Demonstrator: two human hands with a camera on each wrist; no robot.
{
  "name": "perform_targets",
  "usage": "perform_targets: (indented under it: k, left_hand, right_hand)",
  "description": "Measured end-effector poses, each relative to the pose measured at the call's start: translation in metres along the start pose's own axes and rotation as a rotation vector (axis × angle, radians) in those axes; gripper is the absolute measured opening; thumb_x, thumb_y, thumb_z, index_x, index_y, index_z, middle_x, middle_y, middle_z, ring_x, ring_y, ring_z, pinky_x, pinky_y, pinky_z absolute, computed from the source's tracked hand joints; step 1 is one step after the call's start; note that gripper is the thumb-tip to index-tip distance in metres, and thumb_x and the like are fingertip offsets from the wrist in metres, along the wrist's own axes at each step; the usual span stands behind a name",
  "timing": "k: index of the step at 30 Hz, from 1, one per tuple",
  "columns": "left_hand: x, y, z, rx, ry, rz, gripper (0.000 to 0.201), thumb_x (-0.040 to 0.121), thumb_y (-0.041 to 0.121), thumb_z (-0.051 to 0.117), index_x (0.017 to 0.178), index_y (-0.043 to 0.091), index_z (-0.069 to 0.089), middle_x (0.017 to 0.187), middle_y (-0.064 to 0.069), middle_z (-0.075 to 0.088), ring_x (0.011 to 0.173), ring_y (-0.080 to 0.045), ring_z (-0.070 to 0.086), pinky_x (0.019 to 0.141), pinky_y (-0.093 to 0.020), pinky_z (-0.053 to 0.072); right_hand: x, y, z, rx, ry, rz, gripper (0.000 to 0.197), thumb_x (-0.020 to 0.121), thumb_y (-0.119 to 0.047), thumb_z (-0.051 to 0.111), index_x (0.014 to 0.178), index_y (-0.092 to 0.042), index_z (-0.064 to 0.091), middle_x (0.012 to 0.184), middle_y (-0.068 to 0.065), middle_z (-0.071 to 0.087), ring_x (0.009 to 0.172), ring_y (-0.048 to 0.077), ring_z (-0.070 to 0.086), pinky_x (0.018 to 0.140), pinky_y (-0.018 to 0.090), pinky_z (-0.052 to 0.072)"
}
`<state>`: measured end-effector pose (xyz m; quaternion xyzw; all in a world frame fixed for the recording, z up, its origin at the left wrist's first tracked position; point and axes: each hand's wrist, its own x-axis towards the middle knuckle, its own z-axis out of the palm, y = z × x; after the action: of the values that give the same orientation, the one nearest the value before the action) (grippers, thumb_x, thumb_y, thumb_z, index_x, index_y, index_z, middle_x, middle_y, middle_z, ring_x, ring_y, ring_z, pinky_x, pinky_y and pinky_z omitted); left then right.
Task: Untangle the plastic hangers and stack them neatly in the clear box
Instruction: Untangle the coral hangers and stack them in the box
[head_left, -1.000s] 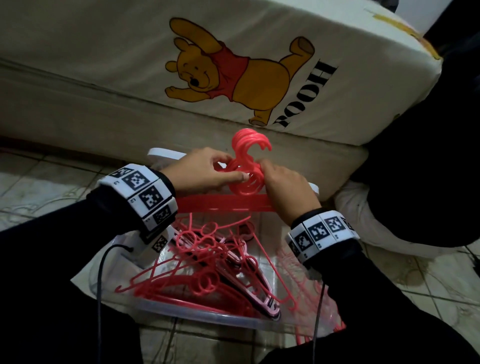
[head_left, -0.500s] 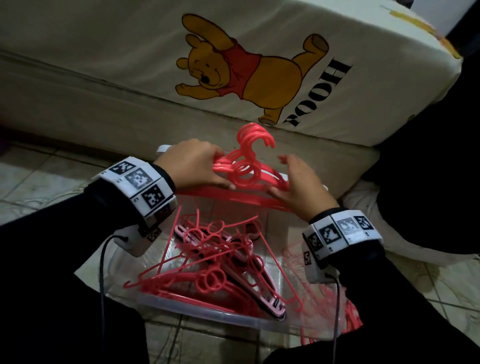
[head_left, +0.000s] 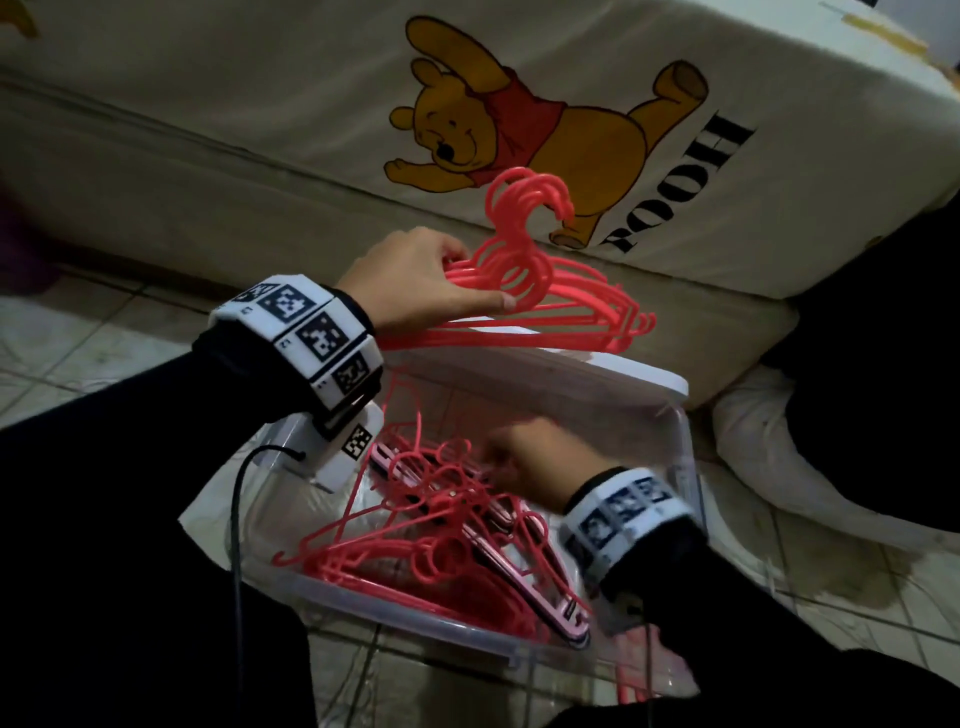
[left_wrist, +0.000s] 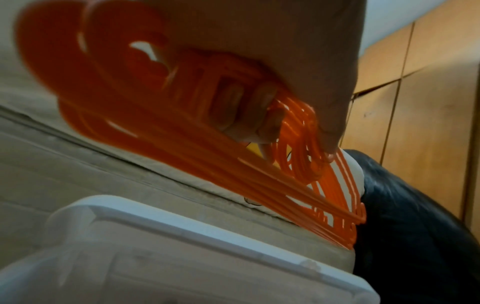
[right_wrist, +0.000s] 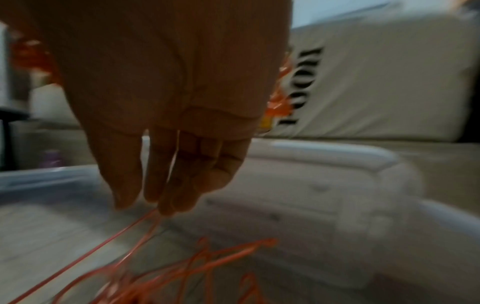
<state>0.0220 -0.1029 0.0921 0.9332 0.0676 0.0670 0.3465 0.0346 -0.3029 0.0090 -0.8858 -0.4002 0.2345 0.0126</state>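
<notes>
A second ago both hands worked at the aligned bundle of hangers (head_left: 550, 291) just above the far rim of the clear box (head_left: 691, 467); now only the left hand (head_left: 415, 280) has it, fingers curled through the necks and thumb pressed along the front, hooks stacked together and pointing away from the box. The right hand (head_left: 535, 457) has let go and dropped inside the box, its fingers (right_wrist: 179, 181) extended and only loosely spread, tips at or just above a thin bar of the tangled hangers (head_left: 441, 530); the blur leaves it unclear whether they touch it, and nothing is gripped yet. That suggests one batch is sorted and held aside while the next hanger gets fished from the heap, which is still a knot on the box floor, so much of the job remains. The box sits on a pale tiled floor (head_left: 104, 343); just beyond it stands a cream mattress (head_left: 260, 104) printed with a cartoon bear (head_left: 545, 130), and a white cushion (head_left: 779, 457) lies beside it.
</notes>
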Motion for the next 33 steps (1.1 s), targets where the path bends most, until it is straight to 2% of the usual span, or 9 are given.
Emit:
perform_targets:
  k: [4, 7, 11, 16, 20, 23, 27, 30, 33]
  left_hand:
    - [-0.001, 0.002, 0.0, -0.023, 0.025, 0.011, 0.055, 0.057, 0.076, 0.062, 0.077, 0.025, 0.068, 0.074, 0.005, 0.069, 0.073, -0.015, 0.064, 0.076, -0.046, 0.054]
    - [-0.001, -0.001, -0.001, -0.03, 0.023, 0.0, 0.054, 0.058, 0.076, 0.063, 0.075, 0.025, 0.067, 0.072, 0.004, 0.068, 0.072, -0.016, 0.064, 0.075, -0.045, 0.054]
    - [-0.001, -0.006, -0.003, -0.015, 0.02, -0.008, 0.052, 0.057, 0.078, 0.062, 0.074, 0.028, 0.066, 0.071, 0.01, 0.066, 0.072, -0.011, 0.062, 0.074, -0.039, 0.054]
    - [-0.001, -0.01, -0.006, -0.023, 0.063, -0.011, 0.053, 0.059, 0.076, 0.063, 0.077, 0.026, 0.067, 0.073, 0.008, 0.067, 0.072, -0.012, 0.064, 0.074, -0.042, 0.055]
    - [0.0, -0.009, -0.008, -0.046, 0.128, -0.005, 0.044, 0.063, 0.072, 0.066, 0.069, 0.029, 0.063, 0.067, 0.009, 0.064, 0.068, -0.011, 0.062, 0.064, -0.031, 0.048]
    - [0.001, -0.007, -0.01, -0.068, 0.187, 0.0, 0.039, 0.065, 0.069, 0.068, 0.067, 0.031, 0.061, 0.065, 0.011, 0.062, 0.065, -0.008, 0.059, 0.06, -0.029, 0.043]
    - [0.001, -0.006, -0.015, -0.113, 0.261, 0.0, 0.039, 0.065, 0.067, 0.069, 0.074, 0.029, 0.064, 0.07, 0.011, 0.065, 0.071, -0.007, 0.063, 0.064, -0.027, 0.048]
    - [0.001, -0.005, -0.017, -0.179, 0.292, 0.002, 0.047, 0.064, 0.068, 0.07, 0.088, 0.027, 0.069, 0.079, 0.013, 0.068, 0.076, -0.001, 0.064, 0.071, -0.026, 0.052]
    - [0.002, -0.003, -0.018, -0.234, 0.302, -0.003, 0.061, 0.058, 0.076, 0.067, 0.094, 0.026, 0.069, 0.083, 0.014, 0.068, 0.077, 0.004, 0.064, 0.069, -0.021, 0.05]
  right_hand:
    - [0.02, -0.039, 0.04, -0.178, -0.059, -0.223, 0.031, 0.093, -0.02, 0.05, 0.124, -0.017, 0.052, 0.119, 0.013, 0.059, 0.105, 0.033, 0.06, 0.083, 0.045, 0.051]
    - [0.024, -0.048, 0.055, -0.307, -0.07, -0.281, 0.03, 0.095, -0.009, 0.043, 0.124, -0.009, 0.051, 0.115, 0.016, 0.06, 0.103, 0.035, 0.06, 0.077, 0.047, 0.053]
    - [0.028, -0.046, 0.055, -0.32, -0.055, -0.32, 0.033, 0.094, -0.008, 0.045, 0.127, -0.004, 0.051, 0.11, 0.019, 0.061, 0.1, 0.036, 0.061, 0.076, 0.047, 0.053]
    - [0.036, -0.035, 0.033, -0.197, 0.11, -0.258, 0.024, 0.093, -0.019, 0.048, 0.106, -0.008, 0.063, 0.1, 0.015, 0.062, 0.098, 0.034, 0.06, 0.074, 0.041, 0.048]
    - [0.034, -0.023, 0.009, -0.066, 0.251, -0.207, 0.014, 0.087, -0.021, 0.055, 0.093, -0.013, 0.065, 0.092, 0.012, 0.062, 0.092, 0.033, 0.06, 0.075, 0.038, 0.049]
    - [0.027, -0.01, -0.009, 0.086, 0.352, -0.125, 0.011, 0.084, -0.017, 0.059, 0.092, -0.013, 0.067, 0.092, 0.012, 0.059, 0.089, 0.035, 0.06, 0.073, 0.036, 0.045]
    - [0.009, 0.016, -0.025, 0.186, 0.43, -0.026, 0.012, 0.079, -0.01, 0.063, 0.089, -0.016, 0.063, 0.082, 0.006, 0.064, 0.083, 0.028, 0.06, 0.069, 0.029, 0.04]
    - [-0.008, 0.032, -0.033, 0.198, 0.425, 0.026, 0.016, 0.074, -0.006, 0.069, 0.086, -0.016, 0.066, 0.07, -0.005, 0.057, 0.076, 0.021, 0.06, 0.065, 0.025, 0.036]
    - [-0.021, 0.043, -0.038, 0.295, 0.462, 0.026, 0.014, 0.072, -0.004, 0.074, 0.079, -0.012, 0.065, 0.068, -0.003, 0.063, 0.071, 0.02, 0.063, 0.068, 0.026, 0.043]
